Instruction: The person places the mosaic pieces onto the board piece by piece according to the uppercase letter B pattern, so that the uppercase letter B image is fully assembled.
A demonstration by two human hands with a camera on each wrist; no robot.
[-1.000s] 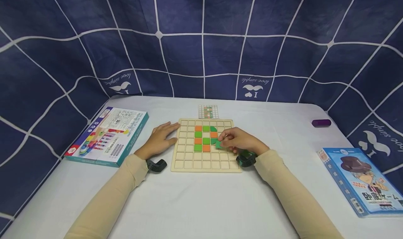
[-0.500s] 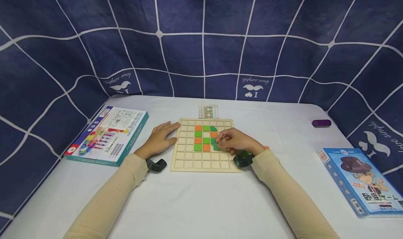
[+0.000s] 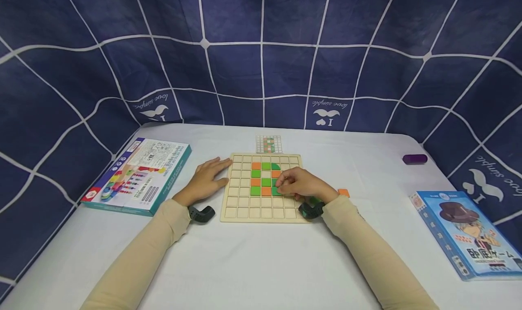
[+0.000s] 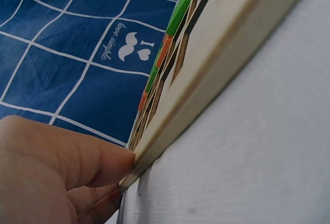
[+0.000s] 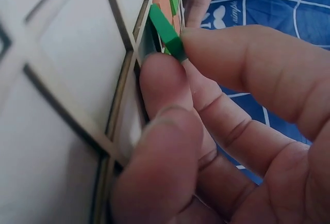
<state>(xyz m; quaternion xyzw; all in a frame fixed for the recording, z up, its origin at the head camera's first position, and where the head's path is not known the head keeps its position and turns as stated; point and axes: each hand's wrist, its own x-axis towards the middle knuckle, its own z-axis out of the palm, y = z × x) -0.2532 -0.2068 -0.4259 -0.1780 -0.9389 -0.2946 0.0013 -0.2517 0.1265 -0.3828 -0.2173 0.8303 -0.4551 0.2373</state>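
Observation:
A wooden grid board (image 3: 261,214) lies on the white table, with orange and green tiles set in its middle cells. My right hand (image 3: 303,183) is over the board's right half, pinching a dark green tile (image 5: 167,32). In the right wrist view that tile leans at a slant, one edge down at a cell, with the thumb on its top end. Fingers of this hand hide part of the cells beside it. At the board's left side rests my left hand (image 3: 205,179), fingers extended toward the upper left corner, thumb (image 4: 111,164) touching the edge.
A small printed pattern card (image 3: 269,144) lies behind the board. An orange tile (image 3: 344,192) sits by the right wrist. The toy box (image 3: 140,176) is at left, a blue game box (image 3: 469,235) at right, and a purple cylinder (image 3: 415,159) at back right.
My right hand has moved slightly left and lowered the green tile from a slant over the board into a cell's place. The orange tile by the wrist has come into view. My left hand stays put.

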